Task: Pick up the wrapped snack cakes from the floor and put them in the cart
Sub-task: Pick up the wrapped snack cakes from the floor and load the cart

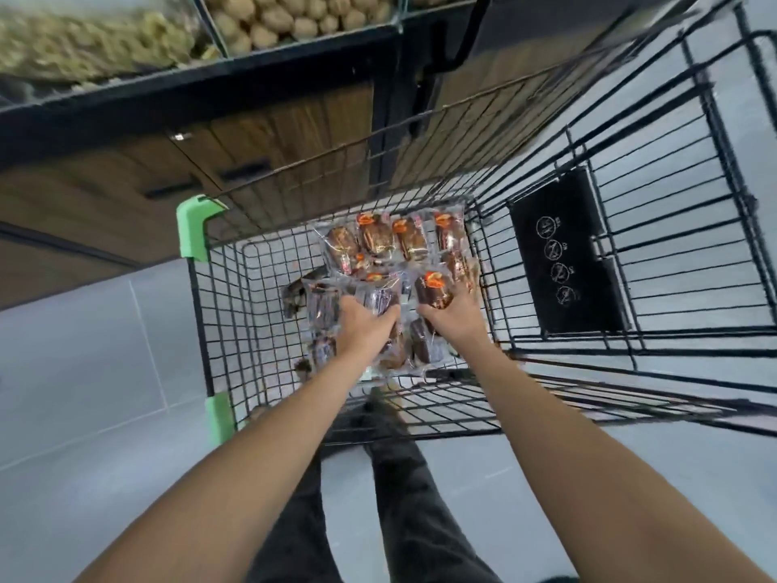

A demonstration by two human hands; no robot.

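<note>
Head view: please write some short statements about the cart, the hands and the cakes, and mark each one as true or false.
1. The left hand and the right hand are both inside the cart. True.
2. The cart holds nothing. False: many wrapped snack cakes lie on its bottom.
3. The cart's corners are padded in red. False: the corner guards are green.
4. The right hand holds a cake with an orange label. True.
5. A black flap with round warning signs is to the right of the cakes. True.
</note>
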